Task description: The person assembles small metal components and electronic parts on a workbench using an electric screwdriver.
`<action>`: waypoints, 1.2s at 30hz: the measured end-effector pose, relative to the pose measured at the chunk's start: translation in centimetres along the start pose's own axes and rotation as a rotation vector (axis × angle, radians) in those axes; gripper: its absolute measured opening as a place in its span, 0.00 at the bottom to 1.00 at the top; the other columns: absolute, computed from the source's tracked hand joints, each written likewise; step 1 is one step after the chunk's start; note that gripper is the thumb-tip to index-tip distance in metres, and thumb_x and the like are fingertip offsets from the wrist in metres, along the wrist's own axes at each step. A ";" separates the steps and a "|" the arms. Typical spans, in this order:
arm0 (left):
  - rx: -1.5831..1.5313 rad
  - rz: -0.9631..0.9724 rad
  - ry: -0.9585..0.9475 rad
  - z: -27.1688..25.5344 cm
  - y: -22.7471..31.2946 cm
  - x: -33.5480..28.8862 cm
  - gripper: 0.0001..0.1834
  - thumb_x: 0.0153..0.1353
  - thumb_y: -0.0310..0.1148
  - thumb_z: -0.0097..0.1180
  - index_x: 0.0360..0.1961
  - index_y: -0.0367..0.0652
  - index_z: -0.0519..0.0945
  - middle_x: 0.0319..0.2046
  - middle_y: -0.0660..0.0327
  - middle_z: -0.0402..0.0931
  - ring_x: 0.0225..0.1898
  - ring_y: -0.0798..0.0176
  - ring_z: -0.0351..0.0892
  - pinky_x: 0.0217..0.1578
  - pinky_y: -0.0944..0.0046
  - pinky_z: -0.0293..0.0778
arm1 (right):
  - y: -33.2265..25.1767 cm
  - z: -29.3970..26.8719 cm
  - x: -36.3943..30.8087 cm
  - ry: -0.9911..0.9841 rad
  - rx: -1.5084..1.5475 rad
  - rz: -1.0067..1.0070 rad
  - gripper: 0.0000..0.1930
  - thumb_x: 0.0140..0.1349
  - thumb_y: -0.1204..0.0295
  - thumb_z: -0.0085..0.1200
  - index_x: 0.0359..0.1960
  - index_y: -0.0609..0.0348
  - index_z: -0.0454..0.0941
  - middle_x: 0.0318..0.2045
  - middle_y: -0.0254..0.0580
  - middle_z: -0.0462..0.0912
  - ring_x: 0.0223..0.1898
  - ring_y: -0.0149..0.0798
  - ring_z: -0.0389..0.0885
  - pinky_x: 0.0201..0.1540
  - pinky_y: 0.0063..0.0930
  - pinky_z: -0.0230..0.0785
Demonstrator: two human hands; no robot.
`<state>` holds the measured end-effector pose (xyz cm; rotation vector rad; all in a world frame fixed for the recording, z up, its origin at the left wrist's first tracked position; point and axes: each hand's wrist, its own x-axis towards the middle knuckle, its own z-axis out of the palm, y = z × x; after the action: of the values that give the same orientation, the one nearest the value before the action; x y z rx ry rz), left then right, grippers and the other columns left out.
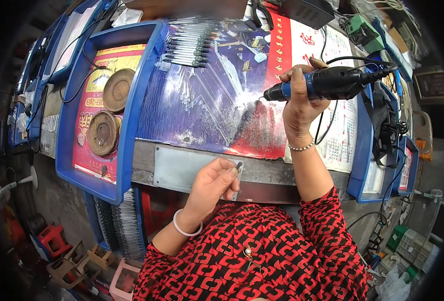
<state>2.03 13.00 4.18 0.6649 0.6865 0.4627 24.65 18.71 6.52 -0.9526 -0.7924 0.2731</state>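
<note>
My right hand is wrapped round a black and blue corded electric screwdriver, held above the table. Its nose points left and a little down, toward the middle of the table. By the table's front edge, my left hand pinches a small dark piece between thumb and fingertips. The piece is too small to tell its kind, and it is well apart from the tool's nose. A row of slim clear rods with dark ends lies at the back of the table.
A blue tray on the left holds two round brown dishes. A grey metal plate lies along the front edge. Pliers and a black box are at the back. A blue bin with black straps stands right.
</note>
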 end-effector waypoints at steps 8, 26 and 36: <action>-0.135 -0.003 0.039 0.7 0.4 1.5 0.12 0.65 0.36 0.46 0.40 0.38 0.72 0.19 0.63 0.71 0.13 0.74 0.61 0.14 0.76 0.59 | -4.2 1.5 -0.9 0.059 0.208 0.011 0.20 0.54 0.79 0.52 0.49 0.65 0.62 0.23 0.42 0.73 0.22 0.34 0.73 0.29 0.29 0.70; -0.531 -0.159 -0.135 1.6 -0.2 2.3 0.11 0.64 0.44 0.47 0.33 0.48 0.71 0.21 0.64 0.73 0.13 0.75 0.62 0.13 0.75 0.57 | -12.2 0.6 -5.6 -0.232 0.300 0.007 0.25 0.57 0.57 0.52 0.53 0.53 0.64 0.24 0.31 0.64 0.22 0.27 0.64 0.29 0.24 0.60; -0.501 -0.074 -0.118 1.5 -0.8 1.2 0.15 0.64 0.47 0.46 0.36 0.46 0.73 0.21 0.68 0.70 0.12 0.77 0.61 0.14 0.76 0.57 | -14.9 -0.2 -7.0 -0.146 0.290 -0.111 0.31 0.56 0.59 0.57 0.56 0.55 0.56 0.24 0.37 0.69 0.20 0.33 0.69 0.25 0.28 0.66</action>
<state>4.02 12.56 3.97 0.1915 0.4555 0.4984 18.09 6.27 15.14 -0.6194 -0.9080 0.3530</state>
